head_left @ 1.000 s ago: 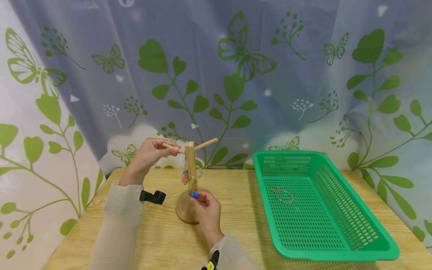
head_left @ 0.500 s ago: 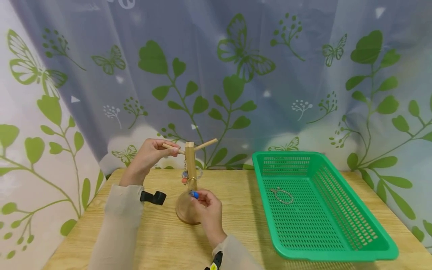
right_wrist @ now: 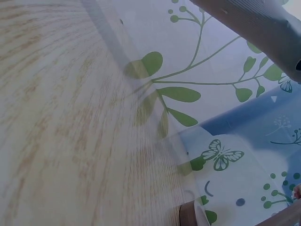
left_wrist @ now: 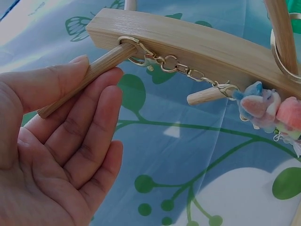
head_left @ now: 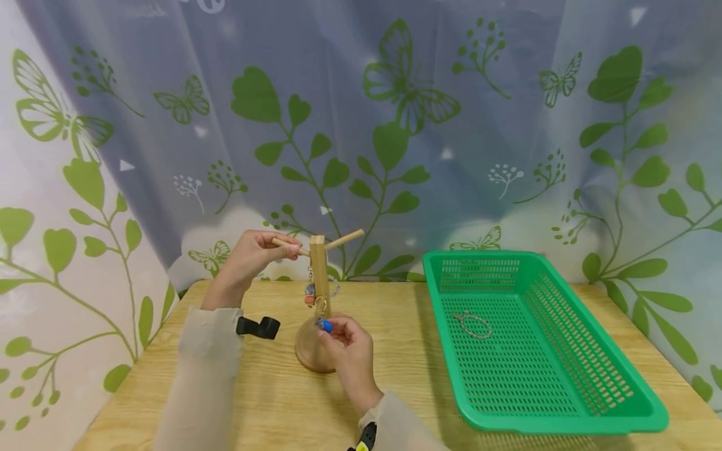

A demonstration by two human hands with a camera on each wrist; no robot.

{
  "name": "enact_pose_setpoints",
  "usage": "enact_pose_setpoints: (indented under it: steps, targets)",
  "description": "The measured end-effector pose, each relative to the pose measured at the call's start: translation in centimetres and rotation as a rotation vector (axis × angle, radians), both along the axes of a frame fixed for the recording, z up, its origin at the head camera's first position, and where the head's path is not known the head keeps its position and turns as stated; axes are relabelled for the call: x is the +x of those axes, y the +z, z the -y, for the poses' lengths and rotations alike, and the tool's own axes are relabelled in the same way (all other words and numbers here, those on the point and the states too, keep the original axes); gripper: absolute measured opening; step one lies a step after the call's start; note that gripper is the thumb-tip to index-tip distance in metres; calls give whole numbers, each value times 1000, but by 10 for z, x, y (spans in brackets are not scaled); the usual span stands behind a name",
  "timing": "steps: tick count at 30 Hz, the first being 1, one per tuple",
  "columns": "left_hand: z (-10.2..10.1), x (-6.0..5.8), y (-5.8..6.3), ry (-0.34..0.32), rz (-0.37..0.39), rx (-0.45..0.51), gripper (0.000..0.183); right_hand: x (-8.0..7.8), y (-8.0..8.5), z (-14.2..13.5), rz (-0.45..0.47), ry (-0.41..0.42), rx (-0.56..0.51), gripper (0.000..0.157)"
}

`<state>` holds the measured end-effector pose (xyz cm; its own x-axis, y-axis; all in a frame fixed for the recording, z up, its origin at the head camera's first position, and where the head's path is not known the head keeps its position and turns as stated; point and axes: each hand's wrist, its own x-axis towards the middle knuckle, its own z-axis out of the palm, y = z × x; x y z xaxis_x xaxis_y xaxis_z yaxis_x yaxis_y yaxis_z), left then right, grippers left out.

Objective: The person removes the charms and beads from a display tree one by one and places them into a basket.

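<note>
Over the table point(head_left: 395, 313), my left hand point(head_left: 248, 263) pinches 1 peg point(left_wrist: 94, 75), my right hand point(head_left: 351, 356) a blue charm point(head_left: 325, 325), apparently mid-hanging, needing gentle release next.

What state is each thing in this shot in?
Left hand: pinching a wooden peg
Right hand: pinching a blue charm
Blue charm: held, partly covered
Wooden peg stand: gripped at that peg
Plush-charm keychain: hanging from the same peg
Gold ring: seemingly round another peg
Green plastic basket: open-topped, resting on the table
Beaded bracelet: lying inside the basket
</note>
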<state>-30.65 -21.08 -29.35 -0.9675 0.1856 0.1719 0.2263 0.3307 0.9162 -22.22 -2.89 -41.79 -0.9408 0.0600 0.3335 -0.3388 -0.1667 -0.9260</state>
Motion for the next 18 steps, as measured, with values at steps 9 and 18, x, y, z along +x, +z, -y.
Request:
enact_pose_setpoints:
  steps: [9,18]
  targets:
    - [0,1,0,14,1,-10,39,4,5,-1,-5,19,4,11]
    - [-1,1,-1,13,3,-4,35,11,7,-3,-5,36,7,13]
